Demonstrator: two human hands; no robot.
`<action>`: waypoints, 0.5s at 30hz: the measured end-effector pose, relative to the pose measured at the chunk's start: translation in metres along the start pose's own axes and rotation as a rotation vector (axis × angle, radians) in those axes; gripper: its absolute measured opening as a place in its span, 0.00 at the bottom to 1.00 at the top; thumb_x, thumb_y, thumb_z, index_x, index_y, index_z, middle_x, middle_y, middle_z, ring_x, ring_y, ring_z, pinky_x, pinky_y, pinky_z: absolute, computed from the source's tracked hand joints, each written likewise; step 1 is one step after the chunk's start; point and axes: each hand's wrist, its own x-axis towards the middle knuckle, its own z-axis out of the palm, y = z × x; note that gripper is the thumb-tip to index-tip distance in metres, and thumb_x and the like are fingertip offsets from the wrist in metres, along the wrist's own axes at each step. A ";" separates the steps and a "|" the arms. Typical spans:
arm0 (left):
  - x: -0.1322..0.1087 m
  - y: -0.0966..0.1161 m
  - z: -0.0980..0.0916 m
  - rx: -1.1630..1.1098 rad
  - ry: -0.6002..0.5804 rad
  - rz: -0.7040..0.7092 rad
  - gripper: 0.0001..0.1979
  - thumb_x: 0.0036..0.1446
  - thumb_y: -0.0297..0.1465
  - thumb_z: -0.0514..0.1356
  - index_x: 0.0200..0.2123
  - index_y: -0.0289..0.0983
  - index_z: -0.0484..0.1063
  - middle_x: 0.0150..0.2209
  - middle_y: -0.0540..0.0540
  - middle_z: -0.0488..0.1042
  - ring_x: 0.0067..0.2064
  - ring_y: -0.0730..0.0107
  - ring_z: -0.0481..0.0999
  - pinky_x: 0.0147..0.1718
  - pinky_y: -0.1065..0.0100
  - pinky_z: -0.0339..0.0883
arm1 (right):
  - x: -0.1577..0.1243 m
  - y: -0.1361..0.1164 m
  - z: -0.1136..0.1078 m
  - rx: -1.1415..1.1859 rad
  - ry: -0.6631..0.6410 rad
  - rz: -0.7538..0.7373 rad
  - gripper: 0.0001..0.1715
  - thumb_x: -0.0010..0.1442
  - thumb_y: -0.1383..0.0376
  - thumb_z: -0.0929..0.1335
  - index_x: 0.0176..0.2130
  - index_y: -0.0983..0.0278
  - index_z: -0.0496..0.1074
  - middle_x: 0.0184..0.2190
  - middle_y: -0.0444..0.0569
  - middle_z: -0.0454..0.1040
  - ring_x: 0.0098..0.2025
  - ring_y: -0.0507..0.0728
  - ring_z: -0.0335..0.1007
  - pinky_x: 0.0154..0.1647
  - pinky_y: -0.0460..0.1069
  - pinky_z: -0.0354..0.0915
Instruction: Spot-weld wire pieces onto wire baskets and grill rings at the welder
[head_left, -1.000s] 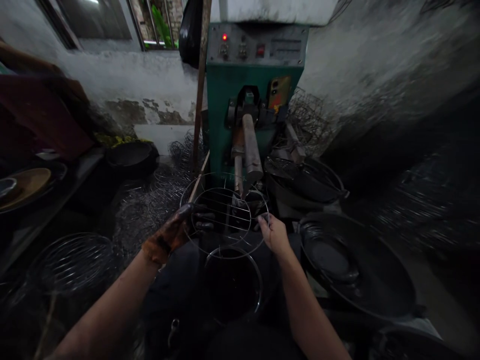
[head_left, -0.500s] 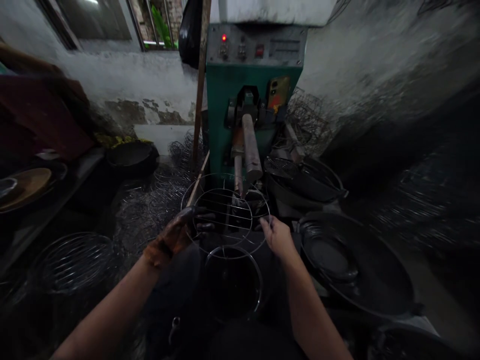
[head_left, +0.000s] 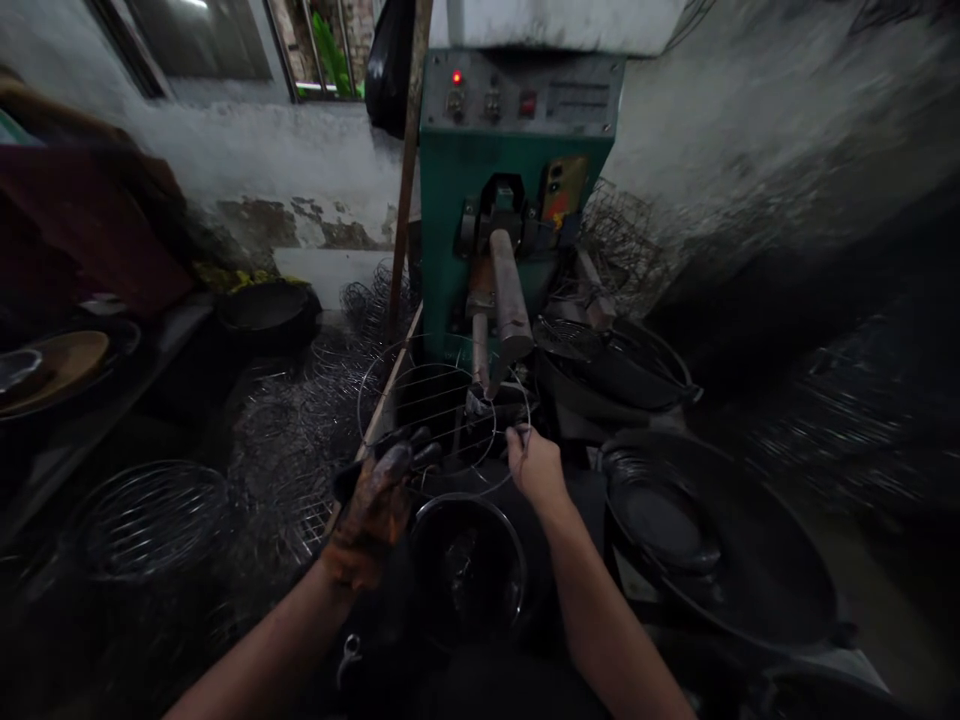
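A round wire rack (head_left: 439, 415) of concentric rings and cross wires lies under the two metal arms (head_left: 504, 300) of a green machine (head_left: 517, 170). My right hand (head_left: 534, 468), bare, pinches the rack's outer ring at its right side. My left hand (head_left: 379, 500) wears a dirty, stained glove and sits at the rack's near left edge, fingers curled, with its hold on the wire hard to make out. Below the rack stands a dark round bowl (head_left: 469, 565).
Finished wire racks (head_left: 146, 520) pile at the left, with more tangled wire (head_left: 330, 400) on the floor. Big dark pans (head_left: 720, 560) stack at the right. A wooden pole (head_left: 405, 170) leans by the machine. A window is at top left.
The wire rack has shifted up and to the left under the machine arms. My left hand dropped down and back toward me; my right hand followed the ring leftward.
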 end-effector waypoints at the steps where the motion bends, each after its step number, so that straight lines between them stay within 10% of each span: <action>1: 0.004 -0.001 0.000 0.007 0.008 -0.007 0.25 0.67 0.47 0.65 0.63 0.47 0.72 0.57 0.44 0.79 0.63 0.49 0.76 0.57 0.51 0.75 | 0.009 -0.001 0.002 -0.041 0.009 -0.006 0.17 0.72 0.64 0.62 0.43 0.68 0.79 0.31 0.58 0.82 0.34 0.63 0.81 0.36 0.50 0.68; 15: 0.035 0.006 0.005 0.072 0.180 -0.143 0.29 0.62 0.54 0.68 0.61 0.51 0.72 0.47 0.48 0.84 0.53 0.55 0.83 0.51 0.56 0.77 | 0.066 -0.017 -0.006 -0.256 -0.055 -0.056 0.15 0.74 0.70 0.64 0.46 0.70 0.80 0.39 0.60 0.84 0.43 0.66 0.83 0.42 0.50 0.69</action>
